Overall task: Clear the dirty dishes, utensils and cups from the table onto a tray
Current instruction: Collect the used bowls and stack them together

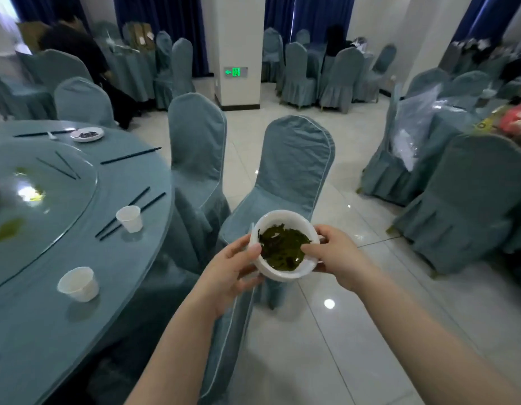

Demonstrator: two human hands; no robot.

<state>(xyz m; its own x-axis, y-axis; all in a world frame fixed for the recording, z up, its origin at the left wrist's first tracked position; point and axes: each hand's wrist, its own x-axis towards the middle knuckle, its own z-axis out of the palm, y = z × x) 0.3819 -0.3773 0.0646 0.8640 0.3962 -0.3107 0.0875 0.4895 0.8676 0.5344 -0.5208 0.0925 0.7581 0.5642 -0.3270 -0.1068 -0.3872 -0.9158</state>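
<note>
I hold a white bowl (pixel 285 226) with dark green leaves in it, up in the air over a covered chair (pixel 294 168). My left hand (pixel 233 270) grips its left side, thumb on the rim. My right hand (pixel 332 255) grips the right side, thumb inside the rim on the leaves. On the round blue table (pixel 48 331) at left stand two white paper cups (pixel 130 218) (pixel 78 283), several pairs of black chopsticks (pixel 130 213), and a small white plate (pixel 87 133) with dark scraps at the far edge. No tray is in view.
A glass turntable (pixel 48 200) with green scraps covers the table's middle. Covered chairs (pixel 196 147) ring the table. More tables and chairs stand at right (pixel 469 200) and behind. A white pillar (pixel 238 48) rises ahead. A person in black (pixel 78 51) sits far left. Tiled floor lies ahead and right.
</note>
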